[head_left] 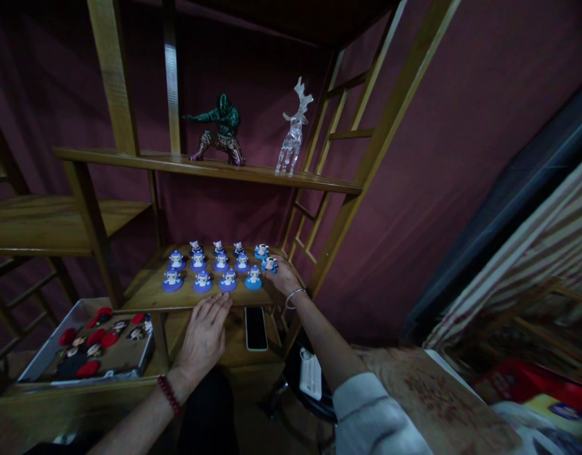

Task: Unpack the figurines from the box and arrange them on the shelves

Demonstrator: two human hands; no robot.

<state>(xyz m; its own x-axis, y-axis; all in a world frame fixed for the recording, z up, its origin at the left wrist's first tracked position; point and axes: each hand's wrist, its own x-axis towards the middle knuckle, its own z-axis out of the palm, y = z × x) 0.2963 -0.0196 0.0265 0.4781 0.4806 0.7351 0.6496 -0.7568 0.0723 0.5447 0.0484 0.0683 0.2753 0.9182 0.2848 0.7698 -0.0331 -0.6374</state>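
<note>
At the far left a shallow box (pixel 48 342) sits on the lower ledge, holding red and black figures (pixel 95 349) lying jumbled. Right of it, on the small wooden shelf (pixel 143 292), stand purple-based figures (pixel 202 282) in two rows, with a short line of pink-headed figures (pixel 217 247) in dark clothes behind them. A dark red bead bracelet (pixel 169 395) circles the wrist of the left hand (pixel 205 328), which lies palm down at the near edge of the shelf, its fingers straight, close together and gripping nothing. On the higher shelf a green and bronze statue (pixel 219 129) stretches one arm leftward. Below the left hand's level and to its right, a dark-screened phone (pixel 256 330) lies flat. A blue-based figure (pixel 253 278) ends the near row at the right; another blue-based one (pixel 261 251) stands farther back. Between these two, the right hand (pixel 282 277) has its fingers closed on a dark-haired figure (pixel 270 264) at the shelf's right end; whether its base touches the wood I cannot tell. Above is a clear deer (pixel 291 142). Farther right, a white object (pixel 310 374) rests on a black seat (pixel 321 407), beside a brown patterned surface (pixel 428 392).
</note>
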